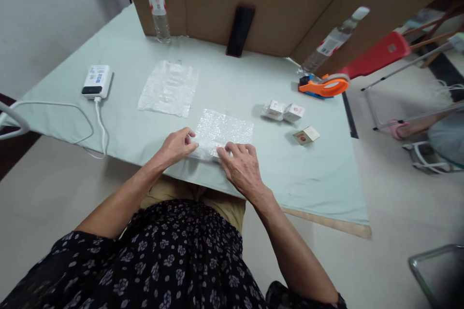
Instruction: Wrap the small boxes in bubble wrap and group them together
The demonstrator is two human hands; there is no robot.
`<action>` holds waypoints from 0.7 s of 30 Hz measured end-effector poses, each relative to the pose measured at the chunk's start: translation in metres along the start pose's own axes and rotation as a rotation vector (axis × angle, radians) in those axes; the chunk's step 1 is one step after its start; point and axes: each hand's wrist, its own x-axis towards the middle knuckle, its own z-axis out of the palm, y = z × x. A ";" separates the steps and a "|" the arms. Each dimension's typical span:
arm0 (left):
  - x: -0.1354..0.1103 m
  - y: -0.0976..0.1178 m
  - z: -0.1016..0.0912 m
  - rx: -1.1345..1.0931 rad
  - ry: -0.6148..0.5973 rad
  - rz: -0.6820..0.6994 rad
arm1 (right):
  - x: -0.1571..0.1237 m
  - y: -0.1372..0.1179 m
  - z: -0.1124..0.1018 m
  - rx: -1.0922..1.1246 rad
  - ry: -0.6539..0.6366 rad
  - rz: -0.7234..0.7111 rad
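Observation:
A sheet of bubble wrap (226, 125) lies near the table's front edge, its near side folded over into a roll. My left hand (177, 147) has its thumb and fingers on the left end of this roll. At the right end, my right hand (241, 164) grips the fold with bent fingers. Something whitish shows inside the wrap by the right fingertips, too covered to name. Two small boxes (283, 111), at least one in bubble wrap, sit to the right. Nearer me stands a small cream box (306, 135) without wrap.
Another bubble wrap piece (168, 88) lies at left, beside a white power bank (97, 81) with a cable (101, 125). An orange tape dispenser (324, 87), two water bottles (158, 9) and a phone (240, 30) stand along the cardboard screen (213, 5). A person's foot shows at right.

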 end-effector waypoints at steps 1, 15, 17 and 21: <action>-0.001 0.002 -0.001 0.054 0.010 -0.028 | 0.001 0.000 0.000 -0.012 -0.001 -0.004; 0.008 0.016 0.016 -0.059 -0.011 -0.096 | 0.011 0.002 -0.008 -0.078 -0.095 -0.078; 0.007 0.023 0.021 -0.144 0.054 -0.059 | 0.012 0.002 -0.007 -0.079 -0.103 -0.083; 0.008 0.037 0.035 -0.433 0.015 -0.081 | 0.013 0.004 -0.006 -0.062 -0.107 -0.085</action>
